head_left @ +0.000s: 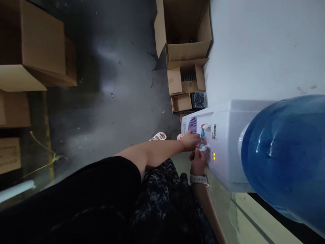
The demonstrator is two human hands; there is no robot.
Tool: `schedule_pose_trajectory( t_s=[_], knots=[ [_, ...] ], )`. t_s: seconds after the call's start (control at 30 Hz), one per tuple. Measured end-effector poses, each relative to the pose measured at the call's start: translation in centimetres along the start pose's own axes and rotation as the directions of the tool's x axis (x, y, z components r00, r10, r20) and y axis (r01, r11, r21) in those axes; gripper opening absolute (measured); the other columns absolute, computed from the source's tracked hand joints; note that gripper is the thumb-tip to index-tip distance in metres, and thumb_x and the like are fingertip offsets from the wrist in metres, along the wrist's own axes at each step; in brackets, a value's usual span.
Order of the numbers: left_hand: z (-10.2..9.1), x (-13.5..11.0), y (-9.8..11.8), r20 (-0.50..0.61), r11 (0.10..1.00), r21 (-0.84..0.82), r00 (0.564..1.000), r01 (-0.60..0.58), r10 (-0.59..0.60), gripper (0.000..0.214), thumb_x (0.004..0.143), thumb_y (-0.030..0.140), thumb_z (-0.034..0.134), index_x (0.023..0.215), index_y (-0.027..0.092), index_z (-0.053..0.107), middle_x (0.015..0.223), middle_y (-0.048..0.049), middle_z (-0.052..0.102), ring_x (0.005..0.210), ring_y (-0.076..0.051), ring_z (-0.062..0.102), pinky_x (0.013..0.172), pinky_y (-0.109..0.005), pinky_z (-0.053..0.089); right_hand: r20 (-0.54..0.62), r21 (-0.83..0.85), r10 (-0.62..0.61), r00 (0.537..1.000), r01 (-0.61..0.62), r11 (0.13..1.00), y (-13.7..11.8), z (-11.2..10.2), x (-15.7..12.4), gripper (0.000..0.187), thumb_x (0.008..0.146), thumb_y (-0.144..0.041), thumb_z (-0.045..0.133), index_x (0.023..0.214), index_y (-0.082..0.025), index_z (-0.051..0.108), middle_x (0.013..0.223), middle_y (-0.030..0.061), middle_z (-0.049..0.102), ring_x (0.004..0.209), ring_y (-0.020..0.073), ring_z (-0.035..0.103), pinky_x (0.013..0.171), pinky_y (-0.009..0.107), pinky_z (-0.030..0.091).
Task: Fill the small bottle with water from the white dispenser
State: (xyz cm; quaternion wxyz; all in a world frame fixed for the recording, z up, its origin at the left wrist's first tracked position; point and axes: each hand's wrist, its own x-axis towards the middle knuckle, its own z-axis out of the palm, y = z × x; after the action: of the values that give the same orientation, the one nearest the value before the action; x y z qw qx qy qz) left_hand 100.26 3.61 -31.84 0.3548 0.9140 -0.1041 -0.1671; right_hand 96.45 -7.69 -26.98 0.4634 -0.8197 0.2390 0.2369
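Note:
A white water dispenser with a large blue water bottle stands on the right. My left hand reaches across to its front, by the purple drip grille, fingers curled; what they hold, if anything, is hidden. My right hand, with a pale watch at the wrist, is closed at the white and blue tap, its fingertips against it. Beside that tap is a second tap with a red part, and a small blue piece lies between them.
Open cardboard boxes line the wall, with a small tray box and a clear tub of dark small pieces nearest the dispenser. More cartons stand at the left. A slipper shows on the grey floor.

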Motion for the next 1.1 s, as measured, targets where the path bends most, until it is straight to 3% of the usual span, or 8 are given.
schedule_pose_trajectory(
  t_s=[0.23,0.53,0.77,1.1],
  knots=[
    [0.12,0.05,0.07,0.011,1.000,0.004,1.000,-0.002,0.002,0.016,0.089,0.023,0.055,0.094,0.014,0.067,0.099,-0.0107,0.066,0.082,-0.023,0.062,0.079,-0.041,0.033,-0.002,0.003,-0.017,1.000,0.017,1.000,0.20,-0.03,0.19,0.032,0.094,-0.044,0.059,0.080,-0.015,0.058,0.059,-0.0076,0.049,0.046,0.0065,0.044,0.047,0.021,0.040],
    [0.18,0.02,0.23,0.003,1.000,0.017,1.000,-0.010,0.010,0.017,0.091,0.024,0.053,0.093,0.013,0.067,0.101,-0.0118,0.066,0.087,-0.024,0.061,0.077,-0.041,0.034,-0.002,-0.031,-0.057,0.998,0.057,0.998,-0.01,-0.33,0.21,0.045,0.078,-0.062,0.060,0.070,-0.018,0.053,0.050,-0.0078,0.048,0.044,0.0087,0.044,0.047,0.024,0.037],
    [0.52,0.26,0.25,-0.004,1.000,0.009,1.000,-0.007,0.007,0.017,0.091,0.026,0.054,0.092,0.014,0.067,0.100,-0.0103,0.066,0.085,-0.023,0.060,0.076,-0.040,0.034,0.006,-0.038,-0.067,0.998,0.067,0.997,-0.27,-0.52,0.20,0.043,0.077,-0.060,0.060,0.071,-0.018,0.055,0.050,-0.0072,0.050,0.044,0.0093,0.044,0.047,0.025,0.037],
    [0.73,0.07,0.17,-0.015,1.000,-0.001,1.000,-0.011,0.011,0.016,0.089,0.023,0.055,0.093,0.012,0.067,0.099,-0.0116,0.066,0.084,-0.023,0.059,0.075,-0.039,0.033,0.041,0.191,-0.014,0.999,0.006,0.982,-0.60,-0.25,-0.06,0.040,0.072,-0.056,0.069,0.074,-0.019,0.054,0.054,-0.0081,0.048,0.046,0.0078,0.040,0.045,0.024,0.034]
  ],
)
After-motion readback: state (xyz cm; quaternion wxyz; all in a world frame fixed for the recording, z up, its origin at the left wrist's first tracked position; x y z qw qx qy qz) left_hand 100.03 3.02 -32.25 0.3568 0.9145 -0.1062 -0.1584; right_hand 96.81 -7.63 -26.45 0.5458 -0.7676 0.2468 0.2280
